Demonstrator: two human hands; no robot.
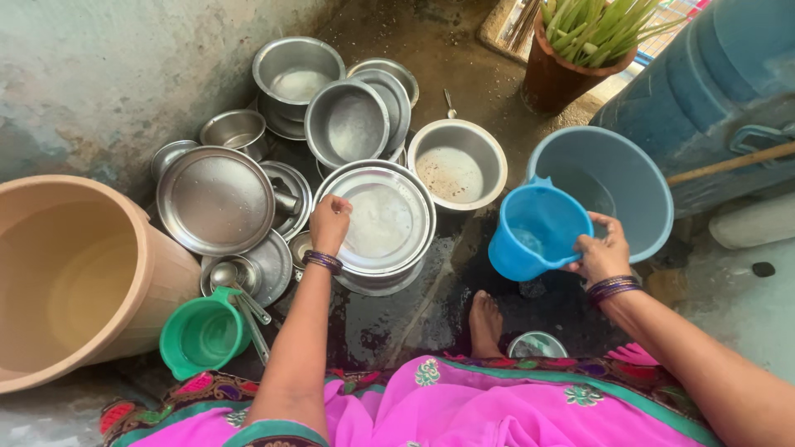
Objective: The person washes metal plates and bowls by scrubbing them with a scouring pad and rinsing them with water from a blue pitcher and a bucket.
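While right hand (603, 252) gripped handle of blue plastic jug (534, 232), fingers curled tight, jug hung tilted over wet floor (414, 306), just beside grey-blue tub (617, 178). Left hand (330, 222) pinched rim of steel plate (383, 219), fingers closed on edge; plate sat on stacked steel dishes. Steel pans and bowls crowded near wall behind. Green mug (203, 334) lay beside tan bucket (74, 277). Bare foot (486, 321) between hands.
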